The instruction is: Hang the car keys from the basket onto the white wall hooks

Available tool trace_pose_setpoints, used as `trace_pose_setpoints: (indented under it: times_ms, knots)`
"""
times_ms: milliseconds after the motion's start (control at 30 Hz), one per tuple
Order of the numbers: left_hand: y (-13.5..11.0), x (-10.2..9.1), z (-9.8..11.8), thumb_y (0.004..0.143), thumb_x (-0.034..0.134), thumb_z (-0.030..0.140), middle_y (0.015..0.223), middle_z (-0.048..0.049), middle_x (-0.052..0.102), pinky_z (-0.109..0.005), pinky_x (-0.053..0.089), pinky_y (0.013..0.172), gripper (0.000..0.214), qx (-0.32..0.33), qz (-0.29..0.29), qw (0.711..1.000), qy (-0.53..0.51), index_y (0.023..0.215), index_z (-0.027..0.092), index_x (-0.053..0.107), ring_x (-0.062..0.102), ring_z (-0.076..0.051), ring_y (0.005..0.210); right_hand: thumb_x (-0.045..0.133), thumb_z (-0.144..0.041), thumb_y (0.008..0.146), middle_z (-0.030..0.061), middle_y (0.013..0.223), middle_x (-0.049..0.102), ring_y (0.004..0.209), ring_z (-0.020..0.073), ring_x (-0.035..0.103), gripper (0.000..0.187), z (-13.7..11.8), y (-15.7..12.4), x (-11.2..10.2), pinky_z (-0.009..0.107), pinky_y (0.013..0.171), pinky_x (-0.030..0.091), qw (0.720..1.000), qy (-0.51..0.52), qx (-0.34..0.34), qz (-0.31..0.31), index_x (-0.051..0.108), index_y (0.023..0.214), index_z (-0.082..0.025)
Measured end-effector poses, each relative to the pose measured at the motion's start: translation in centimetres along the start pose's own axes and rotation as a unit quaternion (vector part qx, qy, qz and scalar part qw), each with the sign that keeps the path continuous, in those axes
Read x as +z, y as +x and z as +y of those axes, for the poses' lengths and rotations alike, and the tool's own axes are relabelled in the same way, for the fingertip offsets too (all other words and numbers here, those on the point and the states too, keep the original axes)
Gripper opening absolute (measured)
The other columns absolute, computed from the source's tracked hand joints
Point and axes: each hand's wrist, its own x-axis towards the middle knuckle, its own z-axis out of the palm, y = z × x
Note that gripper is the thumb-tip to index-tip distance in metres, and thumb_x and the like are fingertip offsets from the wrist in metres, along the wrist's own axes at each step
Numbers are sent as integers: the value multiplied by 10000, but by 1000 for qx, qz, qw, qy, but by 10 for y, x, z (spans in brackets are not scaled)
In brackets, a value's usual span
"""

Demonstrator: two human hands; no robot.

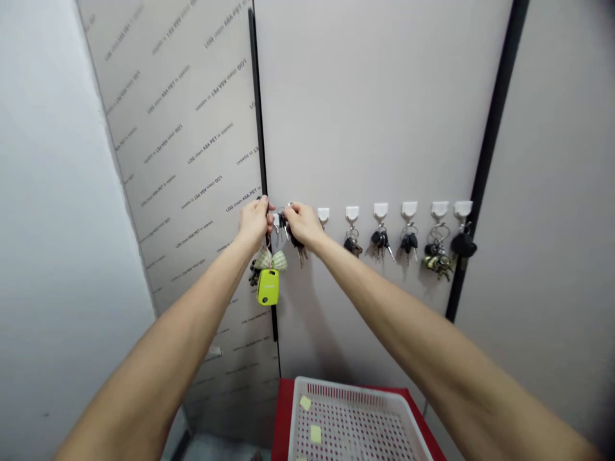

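My left hand (pixel 254 221) is closed at the wall and seems to grip the ring of a key bunch with a lime-green fob (pixel 268 287) and a checked cloth bow (pixel 270 259) hanging below it. My right hand (pixel 302 224) pinches the top of a bunch of keys (pixel 294 242) with black heads, just beside it. To the right runs a row of white adhesive hooks (pixel 408 210) on the pale wall panel (pixel 365 115), several of them carrying key bunches (pixel 408 243). The hook behind my hands is hidden.
Below my arms, a white perforated plastic tray (pixel 346 388) with small yellow squares (pixel 315 434) sits on a red surface (pixel 285 403). A black vertical strip (pixel 490 147) crosses the wall on the right, and a panel with printed lettering (pixel 187 153) stands on the left.
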Motion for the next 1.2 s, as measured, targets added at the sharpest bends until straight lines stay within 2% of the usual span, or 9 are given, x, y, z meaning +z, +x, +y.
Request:
trace_pose_setpoints:
  times_ms: [167,400,567,767,900,967,1033,1100,1200]
  knots:
    - [-40,15,-3,702,318,399,356,85,317,-131,244,317,280,-9,-31,996,-79,658,141,417,291,-13,266,307,-198,656,-22,552,484,400,34,381,146,4,-29,-20,149,397,299,986,54,-1,-157,436,618,-140]
    - [-136,23,-76,670,357,425,329,89,319,-135,210,289,289,-155,-172,971,-66,634,142,406,287,-21,253,295,-177,651,-34,490,436,395,43,379,164,63,-155,-41,145,374,289,939,26,131,-316,455,648,-144]
    - [-176,16,-114,642,351,477,333,91,325,-138,197,273,332,-251,-191,949,-23,641,150,406,271,-25,244,311,-138,613,-35,455,425,425,48,359,183,101,-218,-38,152,406,275,931,-63,151,-327,487,562,-135]
    - [-208,2,-140,643,313,494,343,84,329,-158,227,301,358,-283,-264,918,85,620,155,424,278,-37,265,327,-105,578,-10,477,517,425,66,422,225,133,-275,-28,162,397,279,900,-124,218,-355,550,563,-135]
    - [-219,-15,-160,619,407,409,554,12,525,-189,351,469,270,-230,-317,890,234,671,163,504,468,-92,494,370,-133,599,6,585,565,527,101,488,197,128,-246,-43,203,501,365,944,-116,147,-271,559,643,-164]
    - [-219,-23,-164,583,466,325,747,-21,567,-220,363,633,257,-200,-334,865,316,786,180,527,498,-140,707,382,-167,627,38,722,568,650,124,498,195,114,-206,-64,246,615,382,981,-126,87,-119,537,746,-161]
    - [-211,-24,-159,562,482,280,906,-55,539,-259,318,752,346,-185,-334,844,377,890,173,509,458,-177,862,382,-208,651,73,878,526,761,142,475,239,99,-159,-89,283,688,370,987,-144,35,68,489,858,-154]
    - [-194,-15,-143,573,467,296,993,-83,495,-284,287,798,403,-156,-321,850,387,950,152,481,422,-192,925,379,-238,664,82,931,496,838,160,446,283,88,-118,-110,310,725,352,968,-174,0,178,450,926,-157]
    - [-151,24,-110,614,426,341,962,-90,503,-281,320,761,413,-65,-280,899,330,975,143,452,457,-168,853,424,-252,635,100,923,496,852,192,441,382,86,-79,-126,346,744,328,954,-223,14,198,403,1001,-142]
